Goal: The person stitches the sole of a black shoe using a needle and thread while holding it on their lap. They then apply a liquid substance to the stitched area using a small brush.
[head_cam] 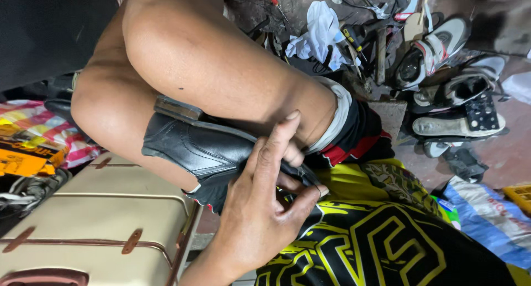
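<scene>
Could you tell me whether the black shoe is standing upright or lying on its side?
On its side: the black shoe is wedged between the legs, its sole edge facing up, with one hand gripping it.

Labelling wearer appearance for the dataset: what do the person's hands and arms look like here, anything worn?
One hand and its forearm show in the head view, both bare: no glove, no sleeve, no watch or ring visible. Dark grime marks the fingertips and palm. Nails are short. Which hand it is cannot be told; the other is out of view.

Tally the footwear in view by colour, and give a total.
Black leather shoe, held between the knees under the hand: 1
White and grey shoes on the floor, top right: about 4, heaped, so uncertain
Total: about 5
</scene>
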